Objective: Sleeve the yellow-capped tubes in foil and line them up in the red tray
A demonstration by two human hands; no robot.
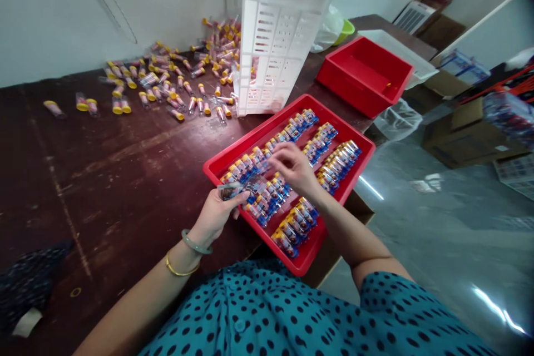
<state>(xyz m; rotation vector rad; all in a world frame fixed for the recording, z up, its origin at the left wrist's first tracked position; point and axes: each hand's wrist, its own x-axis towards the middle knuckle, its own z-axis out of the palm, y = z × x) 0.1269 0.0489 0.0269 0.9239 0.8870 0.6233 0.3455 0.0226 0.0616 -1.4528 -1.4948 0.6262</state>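
A red tray (233, 156) lies on the dark wooden table in front of me, filled with rows of small packets (334, 164) in blue, yellow and red wrapping. My left hand (214, 214) is at the tray's near-left edge, fingers closed round one such packet (230, 190). My right hand (294, 167) hovers over the middle of the tray with its fingers curled in a pinch on the packets there; what it grips is too small to name.
A tall white slotted crate (279, 33) stands behind the tray. Many clear tubes with yellow caps (167, 83) lie scattered at the table's back. A second red tray (365, 75) sits at the right corner. Cardboard boxes (471, 133) stand on the floor.
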